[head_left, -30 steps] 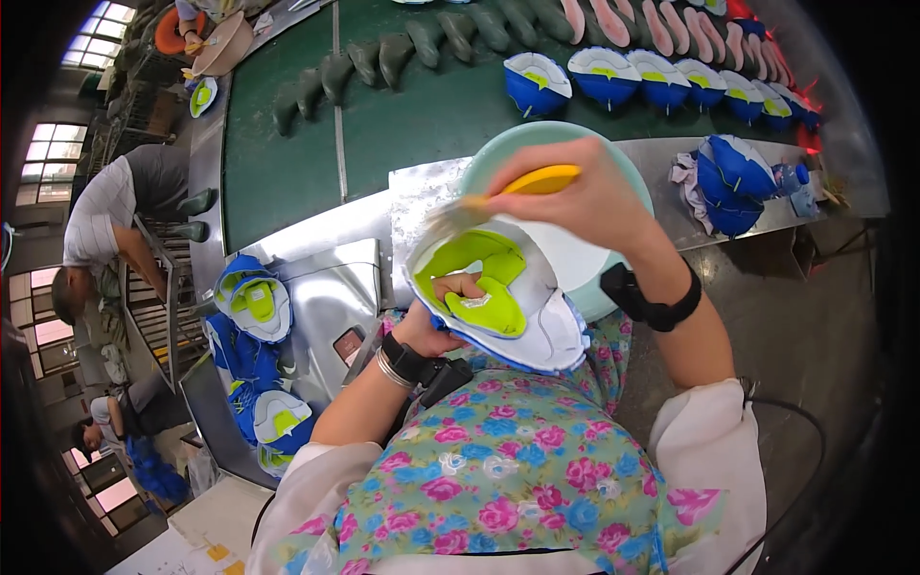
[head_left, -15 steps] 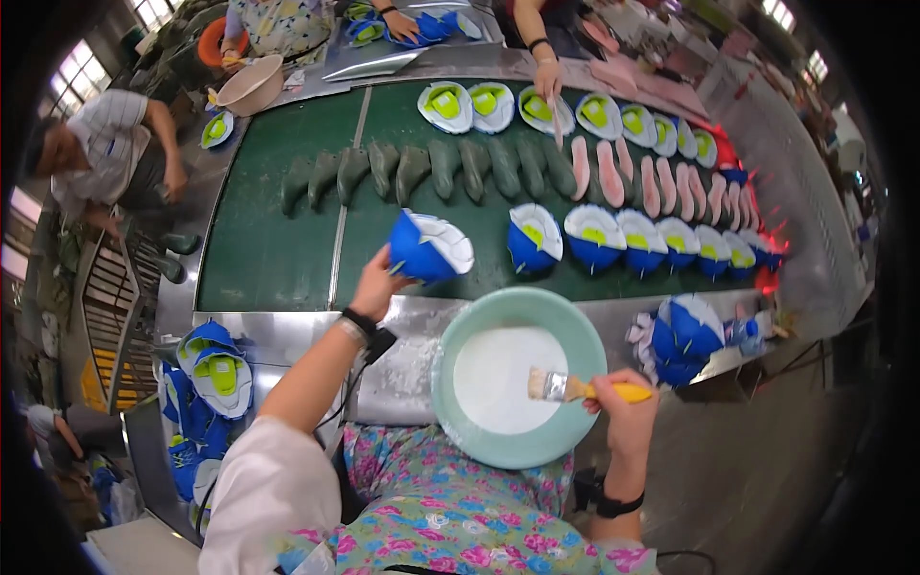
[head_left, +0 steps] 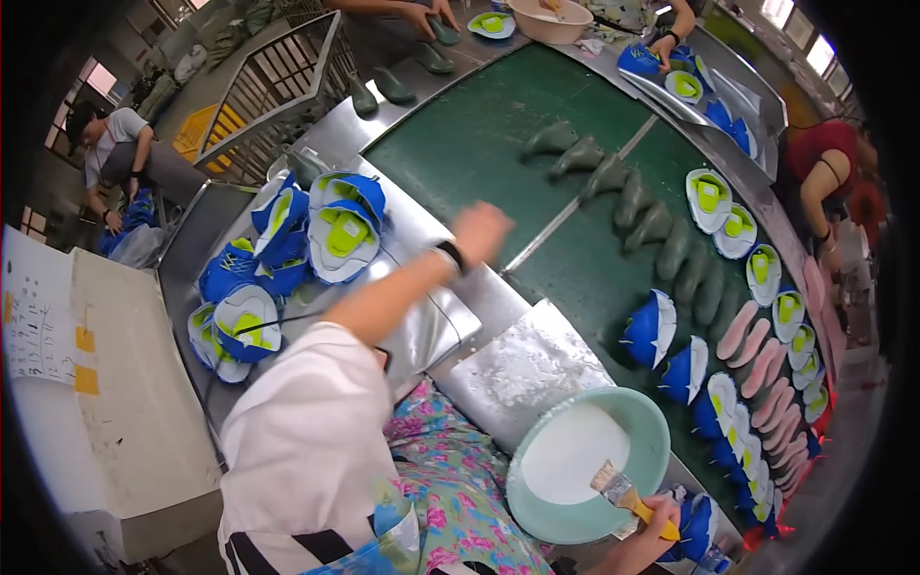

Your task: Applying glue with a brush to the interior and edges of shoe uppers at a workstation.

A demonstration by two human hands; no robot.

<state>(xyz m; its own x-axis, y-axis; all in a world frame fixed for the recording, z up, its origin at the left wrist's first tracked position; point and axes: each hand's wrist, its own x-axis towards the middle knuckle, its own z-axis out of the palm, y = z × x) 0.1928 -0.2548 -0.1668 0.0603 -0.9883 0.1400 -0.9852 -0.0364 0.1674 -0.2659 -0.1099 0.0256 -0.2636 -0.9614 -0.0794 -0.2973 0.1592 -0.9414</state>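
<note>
My right hand [head_left: 654, 537] is closed round the yellow handle of a paintbrush [head_left: 619, 487], whose pale bristles hang over a green basin [head_left: 657, 436] holding white liquid. My left hand [head_left: 482, 234] is over the near edge of the green conveyor belt [head_left: 450, 125]; its fingers are smeared by motion and no object shows in it. On the belt, a blue and white shoe upper [head_left: 652, 329] heads the near row of similar uppers [head_left: 684, 370]. Left of my arm lies a pile of blue uppers with lime-green linings [head_left: 345, 230].
Dark green shoe lasts [head_left: 632, 199], pink insoles [head_left: 754, 340] and a far row of uppers [head_left: 709, 196] lie on the belt. A slatted metal cart [head_left: 278, 91] stands at the far left. Several co-workers handle shoe parts around the line. A pale box [head_left: 134, 383] stands at left.
The upper that was in my left hand now rests on the belt at the end of the near row. My left hand has moved left, and the view has turned left. The brush stays in my right hand.
</note>
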